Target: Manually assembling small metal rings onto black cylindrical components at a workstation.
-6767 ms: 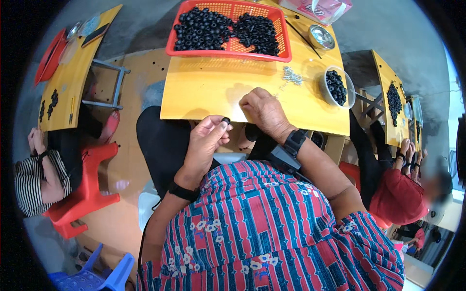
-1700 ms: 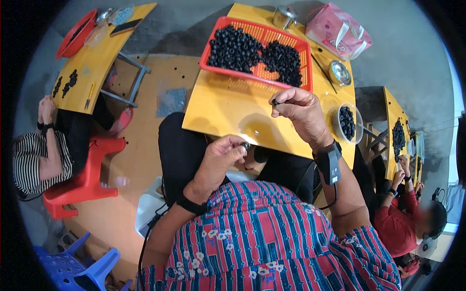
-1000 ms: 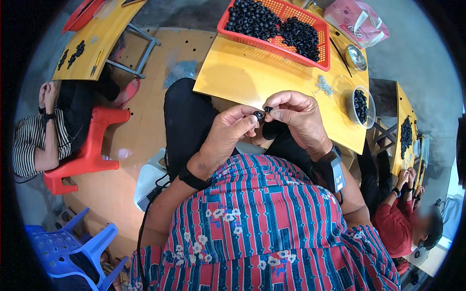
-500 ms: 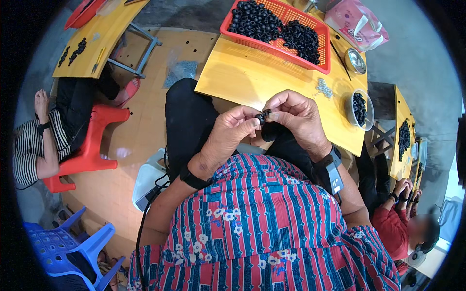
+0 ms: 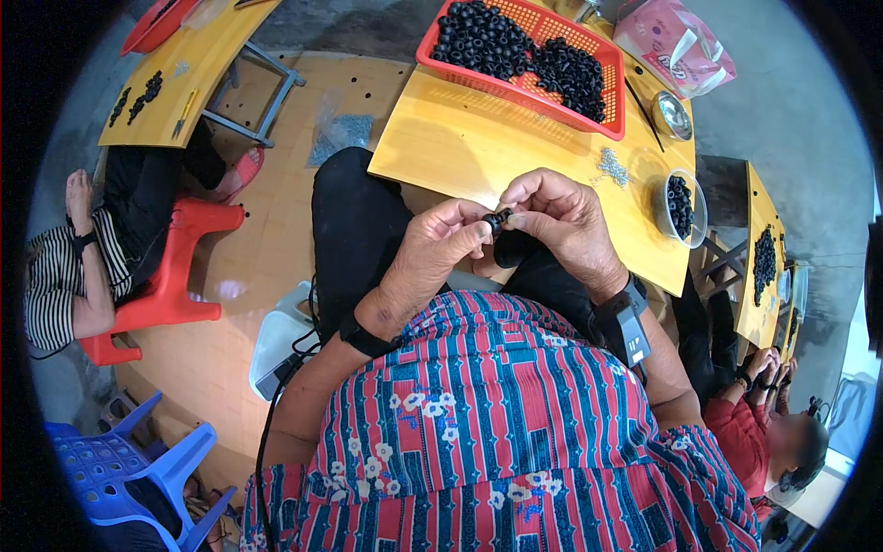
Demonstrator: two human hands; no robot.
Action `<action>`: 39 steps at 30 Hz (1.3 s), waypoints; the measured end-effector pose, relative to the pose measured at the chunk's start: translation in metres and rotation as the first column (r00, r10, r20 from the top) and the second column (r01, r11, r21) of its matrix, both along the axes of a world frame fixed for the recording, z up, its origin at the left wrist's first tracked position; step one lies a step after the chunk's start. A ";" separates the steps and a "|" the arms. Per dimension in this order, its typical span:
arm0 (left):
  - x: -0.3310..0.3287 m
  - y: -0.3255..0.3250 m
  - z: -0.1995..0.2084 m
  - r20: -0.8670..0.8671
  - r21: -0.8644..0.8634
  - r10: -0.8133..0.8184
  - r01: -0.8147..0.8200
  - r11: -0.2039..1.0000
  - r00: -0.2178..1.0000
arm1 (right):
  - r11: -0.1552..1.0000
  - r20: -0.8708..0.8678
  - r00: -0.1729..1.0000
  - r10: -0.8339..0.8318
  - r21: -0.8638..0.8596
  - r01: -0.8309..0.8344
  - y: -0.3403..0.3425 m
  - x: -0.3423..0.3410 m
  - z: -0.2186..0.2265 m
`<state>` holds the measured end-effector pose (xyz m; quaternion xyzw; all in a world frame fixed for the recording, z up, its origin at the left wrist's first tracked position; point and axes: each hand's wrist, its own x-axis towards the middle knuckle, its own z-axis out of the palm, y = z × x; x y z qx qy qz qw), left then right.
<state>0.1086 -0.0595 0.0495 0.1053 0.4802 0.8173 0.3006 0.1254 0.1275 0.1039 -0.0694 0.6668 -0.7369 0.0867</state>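
Just above and right of the frame's centre, a small black part (image 5: 498,221) sits pinched between my two hands. My left hand (image 5: 428,247) comes to it from the left, thumb and forefinger closed on its near end; my right hand (image 5: 567,228) meets it from the right, thumb and bent forefinger closed on the other side. Both grips are tight, with almost no gap beyond the part itself. Whether I have one piece or two pressed together, I cannot tell, as my fingertips cover much of it.

Beyond my hands, the yellow table (image 5: 451,138) runs to the upper right. On it, near the top of the frame, stands a red basket (image 5: 518,90) with black rings (image 5: 480,41) heaped on its left and smaller black pieces (image 5: 570,78) on its right. Right of centre lies a scatter of silvery bits (image 5: 613,166); near it, by the table's right edge, is a clear tub (image 5: 701,219) of black pieces. Above that tub sits a metal bowl (image 5: 672,116), with a dark rod (image 5: 645,115) just beside it.
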 end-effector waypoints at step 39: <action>0.003 0.003 0.004 -0.074 -0.111 0.115 -0.122 0.986 0.991 | 0.778 -0.463 0.879 0.117 0.593 0.208 -0.013 0.000 0.011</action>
